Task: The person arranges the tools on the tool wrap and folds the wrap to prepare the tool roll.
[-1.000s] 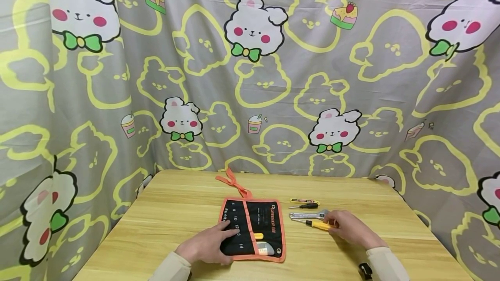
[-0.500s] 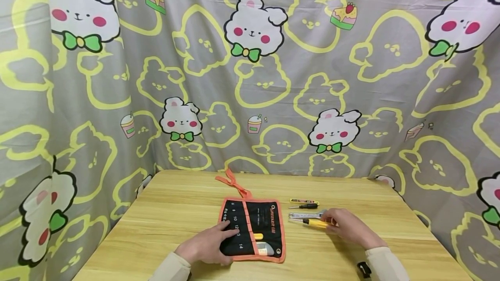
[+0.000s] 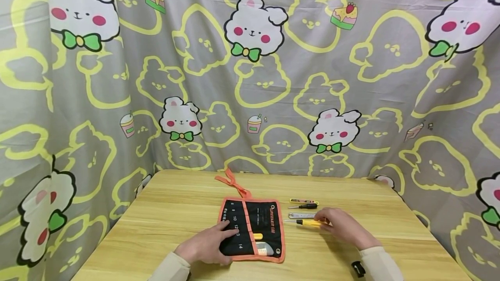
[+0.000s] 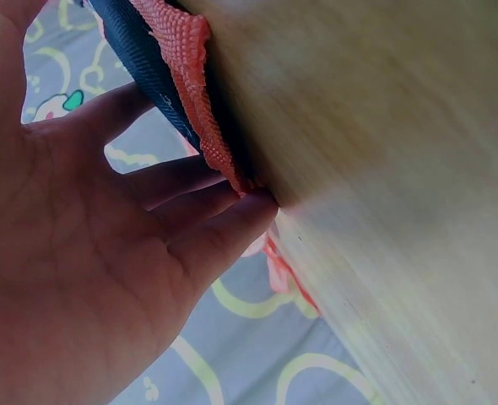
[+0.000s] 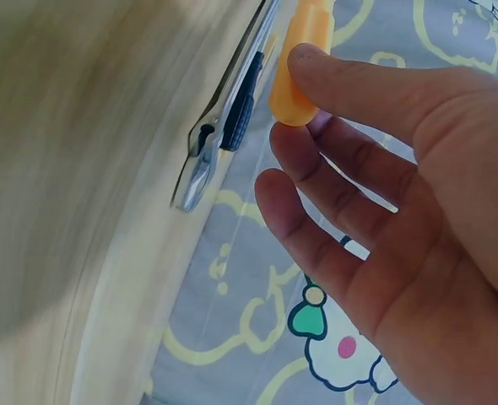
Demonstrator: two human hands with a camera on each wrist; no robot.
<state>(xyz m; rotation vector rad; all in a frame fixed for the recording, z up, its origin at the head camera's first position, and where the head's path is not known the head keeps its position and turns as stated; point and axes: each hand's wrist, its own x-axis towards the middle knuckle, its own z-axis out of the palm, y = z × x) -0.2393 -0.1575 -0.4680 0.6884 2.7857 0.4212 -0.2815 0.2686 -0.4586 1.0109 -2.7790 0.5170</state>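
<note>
A black tool pouch (image 3: 261,216) with orange trim lies on the table, and my left hand (image 3: 208,242) rests on its left side with fingers spread. In the left wrist view, fingertips touch the pouch's orange edge (image 4: 202,110). My right hand (image 3: 340,224) pinches a yellow-handled screwdriver (image 3: 306,223) by its handle, the shaft pointing left toward the pouch. In the right wrist view, thumb and fingers hold the end of its yellow handle (image 5: 300,67). An adjustable wrench (image 3: 300,215) lies just behind it, partly hidden by the hand in the head view.
Behind the wrench lie a small black-handled screwdriver (image 3: 306,206) and a narrow yellow item (image 3: 302,200) with dark print. A yellow piece (image 3: 258,236) and a grey-white piece (image 3: 264,249) show at the pouch's pocket. Patterned curtain (image 3: 265,81) surrounds the wooden table (image 3: 156,216).
My right hand has shifted left with the yellow screwdriver, bringing its tip close to the pouch's right edge. The left hand stays where it was.
</note>
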